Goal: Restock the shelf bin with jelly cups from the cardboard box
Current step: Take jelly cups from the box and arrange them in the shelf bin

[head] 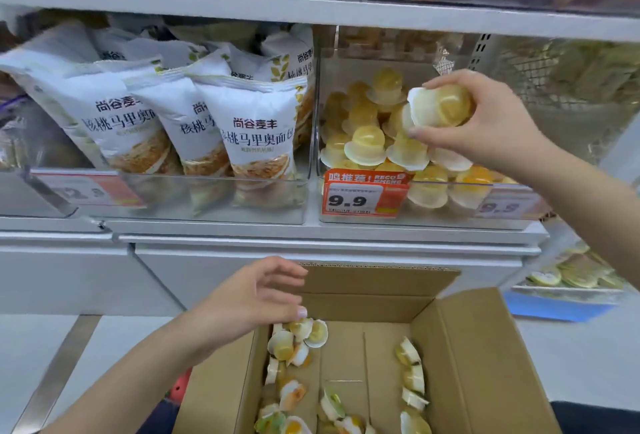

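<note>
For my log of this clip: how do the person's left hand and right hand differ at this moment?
The right hand is raised at the clear shelf bin, while the left hand is low at the cardboard box. The right hand grips jelly cups; the left hand holds nothing, fingers loosely spread just above the cups in the box. Both are bare and reach toward jelly cups.

Bright, even overhead light; soft blur throughout (worst leftward), wide-angle bending at edges.
</note>
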